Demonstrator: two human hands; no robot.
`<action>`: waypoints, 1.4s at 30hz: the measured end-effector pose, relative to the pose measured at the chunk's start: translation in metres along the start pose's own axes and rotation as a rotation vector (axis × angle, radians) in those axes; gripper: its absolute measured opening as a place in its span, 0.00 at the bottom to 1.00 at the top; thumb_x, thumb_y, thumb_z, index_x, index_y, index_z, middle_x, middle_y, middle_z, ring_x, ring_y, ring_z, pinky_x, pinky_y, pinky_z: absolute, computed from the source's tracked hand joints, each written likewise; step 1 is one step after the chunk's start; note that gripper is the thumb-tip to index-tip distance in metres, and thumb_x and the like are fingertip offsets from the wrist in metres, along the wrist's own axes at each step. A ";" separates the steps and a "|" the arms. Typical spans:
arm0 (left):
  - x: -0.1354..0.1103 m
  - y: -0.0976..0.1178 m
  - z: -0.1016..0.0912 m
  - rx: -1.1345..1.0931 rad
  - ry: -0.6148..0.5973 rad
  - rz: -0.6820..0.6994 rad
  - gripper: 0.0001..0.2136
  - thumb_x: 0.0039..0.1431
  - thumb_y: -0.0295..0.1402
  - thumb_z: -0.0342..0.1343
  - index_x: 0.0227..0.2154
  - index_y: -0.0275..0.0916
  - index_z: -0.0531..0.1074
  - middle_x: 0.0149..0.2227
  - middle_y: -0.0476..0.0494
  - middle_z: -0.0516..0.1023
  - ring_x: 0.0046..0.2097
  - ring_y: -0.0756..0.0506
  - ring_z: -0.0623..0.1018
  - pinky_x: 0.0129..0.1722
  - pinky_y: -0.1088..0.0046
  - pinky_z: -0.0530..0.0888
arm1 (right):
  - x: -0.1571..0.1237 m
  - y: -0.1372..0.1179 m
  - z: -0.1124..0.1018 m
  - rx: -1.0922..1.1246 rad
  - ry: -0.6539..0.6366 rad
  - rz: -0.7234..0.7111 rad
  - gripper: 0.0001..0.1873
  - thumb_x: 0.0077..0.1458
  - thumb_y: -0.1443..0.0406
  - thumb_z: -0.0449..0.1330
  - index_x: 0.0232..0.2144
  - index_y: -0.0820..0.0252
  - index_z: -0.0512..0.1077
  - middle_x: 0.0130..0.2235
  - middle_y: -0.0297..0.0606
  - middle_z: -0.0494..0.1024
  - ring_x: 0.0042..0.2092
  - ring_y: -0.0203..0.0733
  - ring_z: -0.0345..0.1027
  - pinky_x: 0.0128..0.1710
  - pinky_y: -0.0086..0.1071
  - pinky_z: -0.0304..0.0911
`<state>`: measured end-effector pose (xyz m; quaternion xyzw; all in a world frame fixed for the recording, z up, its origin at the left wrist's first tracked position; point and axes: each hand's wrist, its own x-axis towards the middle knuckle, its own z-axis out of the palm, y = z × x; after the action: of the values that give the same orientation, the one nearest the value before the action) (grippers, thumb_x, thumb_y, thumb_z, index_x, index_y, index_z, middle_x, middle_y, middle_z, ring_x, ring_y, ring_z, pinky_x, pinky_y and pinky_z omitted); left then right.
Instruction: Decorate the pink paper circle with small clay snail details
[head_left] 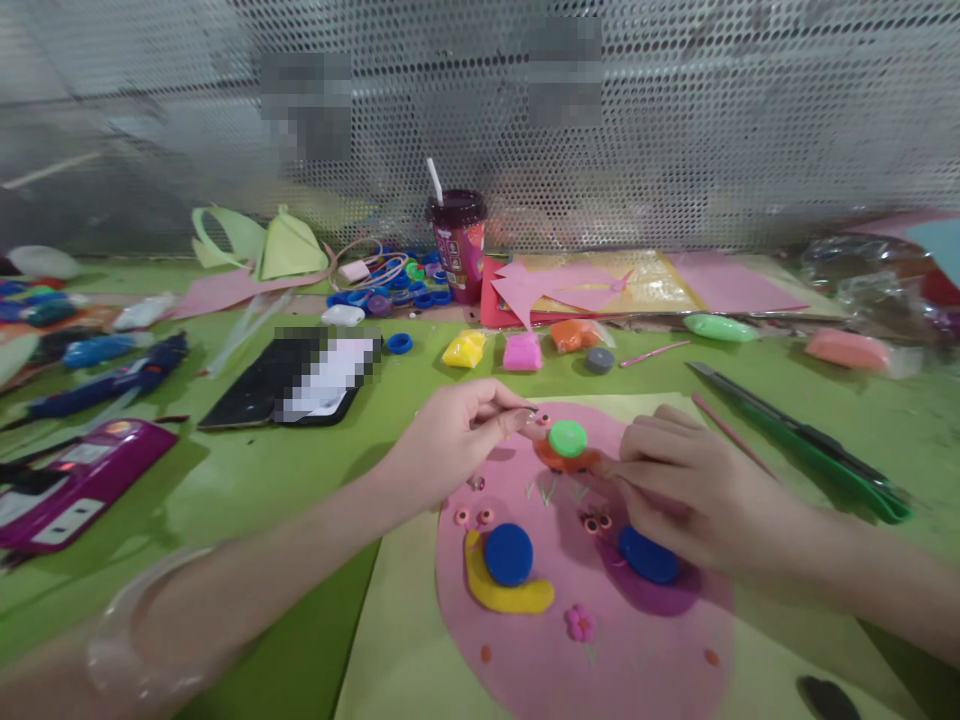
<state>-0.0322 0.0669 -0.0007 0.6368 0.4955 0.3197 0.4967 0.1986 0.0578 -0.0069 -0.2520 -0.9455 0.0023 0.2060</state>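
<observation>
On a pink paper oval (540, 660) lies an orange clay snail (564, 460) with a green bottle-cap shell (568, 438). My left hand (457, 440) pinches at its head end beside a small eye (545, 419); whatever lies between the fingertips is too small to make out. From the other side, my right hand (690, 490) has curled fingers, with thumb and forefinger closed at the snail's tail end. Nearer me is a yellow clay snail (517, 600) with a blue cap. A purple clay snail (660, 597), also blue-capped, is partly covered by my right hand.
Right of the paper lies a green utility knife (810, 440), blade out. Packets of yellow clay (465, 349), pink clay (522, 352) and orange clay (576, 335) lie behind. A lidded cup (459, 245) with a straw stands farther back. At left are a phone (247, 385) and a purple device (97, 480).
</observation>
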 end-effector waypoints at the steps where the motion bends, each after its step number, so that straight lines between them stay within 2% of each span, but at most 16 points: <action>1: 0.000 -0.001 0.000 -0.005 -0.003 0.008 0.04 0.61 0.30 0.52 0.35 0.37 0.71 0.37 0.47 0.82 0.40 0.48 0.80 0.34 0.77 0.78 | 0.000 0.000 0.000 -0.008 0.003 -0.003 0.15 0.58 0.71 0.49 0.22 0.62 0.69 0.26 0.37 0.65 0.28 0.36 0.55 0.30 0.32 0.54; 6: 0.000 -0.002 0.000 -0.021 -0.006 0.010 0.04 0.61 0.31 0.53 0.34 0.36 0.71 0.37 0.47 0.82 0.41 0.49 0.80 0.36 0.78 0.78 | 0.001 -0.001 -0.001 -0.036 -0.001 -0.008 0.15 0.58 0.72 0.48 0.21 0.62 0.67 0.25 0.37 0.65 0.28 0.35 0.55 0.30 0.32 0.54; 10: -0.002 0.001 0.002 -0.007 -0.008 -0.041 0.03 0.61 0.30 0.53 0.34 0.37 0.71 0.37 0.46 0.81 0.38 0.48 0.80 0.27 0.82 0.76 | 0.002 -0.001 0.000 -0.039 0.004 -0.003 0.16 0.58 0.71 0.48 0.20 0.61 0.66 0.25 0.37 0.65 0.28 0.36 0.56 0.30 0.32 0.55; 14: -0.002 0.003 0.002 -0.002 -0.013 -0.048 0.04 0.61 0.30 0.53 0.34 0.36 0.71 0.37 0.46 0.81 0.36 0.50 0.80 0.17 0.87 0.69 | 0.000 -0.002 -0.001 -0.039 0.020 -0.016 0.15 0.58 0.70 0.49 0.22 0.61 0.68 0.25 0.37 0.65 0.28 0.36 0.56 0.30 0.33 0.54; 18: -0.002 0.003 0.002 0.014 -0.008 -0.037 0.04 0.60 0.31 0.54 0.34 0.37 0.72 0.36 0.47 0.81 0.35 0.51 0.79 0.14 0.88 0.65 | -0.002 -0.002 -0.002 -0.048 0.050 -0.005 0.14 0.57 0.72 0.49 0.22 0.62 0.68 0.26 0.37 0.66 0.28 0.35 0.55 0.29 0.33 0.54; 22: -0.003 0.002 0.003 0.044 0.000 -0.046 0.05 0.60 0.32 0.53 0.35 0.37 0.72 0.35 0.48 0.81 0.28 0.53 0.77 0.14 0.86 0.64 | -0.002 -0.002 0.000 -0.051 0.014 -0.026 0.13 0.58 0.71 0.49 0.22 0.62 0.67 0.25 0.35 0.65 0.28 0.35 0.56 0.30 0.34 0.53; 25: -0.003 0.002 0.003 0.058 0.005 -0.055 0.06 0.60 0.33 0.53 0.36 0.38 0.73 0.36 0.48 0.81 0.22 0.55 0.73 0.15 0.84 0.65 | -0.002 0.000 0.002 -0.049 0.036 -0.019 0.12 0.58 0.71 0.50 0.23 0.62 0.66 0.25 0.34 0.65 0.28 0.35 0.56 0.30 0.34 0.54; 29: -0.003 0.002 0.003 0.070 -0.001 -0.024 0.08 0.57 0.35 0.56 0.36 0.38 0.75 0.36 0.48 0.80 0.19 0.57 0.69 0.16 0.82 0.65 | -0.001 0.001 0.000 -0.042 0.197 -0.006 0.07 0.59 0.71 0.52 0.32 0.61 0.70 0.28 0.35 0.68 0.29 0.35 0.60 0.31 0.34 0.57; 32: -0.006 0.002 0.008 0.024 -0.079 -0.031 0.09 0.56 0.36 0.56 0.37 0.39 0.76 0.30 0.49 0.79 0.16 0.56 0.68 0.14 0.81 0.63 | 0.000 -0.004 -0.003 -0.006 0.311 0.003 0.08 0.60 0.70 0.53 0.41 0.59 0.70 0.32 0.37 0.71 0.33 0.36 0.63 0.32 0.32 0.62; 35: -0.011 0.002 0.016 -0.082 -0.167 -0.054 0.08 0.55 0.36 0.56 0.35 0.39 0.76 0.24 0.53 0.75 0.14 0.57 0.64 0.14 0.82 0.61 | 0.001 -0.013 -0.006 0.055 0.351 0.054 0.07 0.60 0.68 0.55 0.40 0.57 0.71 0.34 0.38 0.72 0.35 0.36 0.65 0.32 0.30 0.65; 38: -0.016 0.004 0.022 -0.148 -0.174 -0.001 0.06 0.53 0.35 0.58 0.31 0.39 0.76 0.27 0.52 0.75 0.18 0.57 0.66 0.17 0.82 0.64 | 0.001 -0.022 -0.007 0.095 0.358 0.090 0.07 0.60 0.68 0.55 0.38 0.55 0.73 0.35 0.37 0.73 0.36 0.36 0.67 0.33 0.30 0.66; 42: -0.021 0.005 0.024 -0.120 -0.159 0.040 0.07 0.52 0.36 0.58 0.31 0.38 0.77 0.29 0.48 0.76 0.29 0.51 0.73 0.25 0.80 0.68 | 0.000 -0.027 -0.008 0.132 0.369 0.080 0.09 0.61 0.69 0.54 0.38 0.56 0.74 0.34 0.36 0.75 0.36 0.36 0.67 0.33 0.30 0.67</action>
<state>-0.0152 0.0395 -0.0014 0.6390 0.4219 0.3071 0.5652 0.1890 0.0333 0.0038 -0.2715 -0.8787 0.0264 0.3917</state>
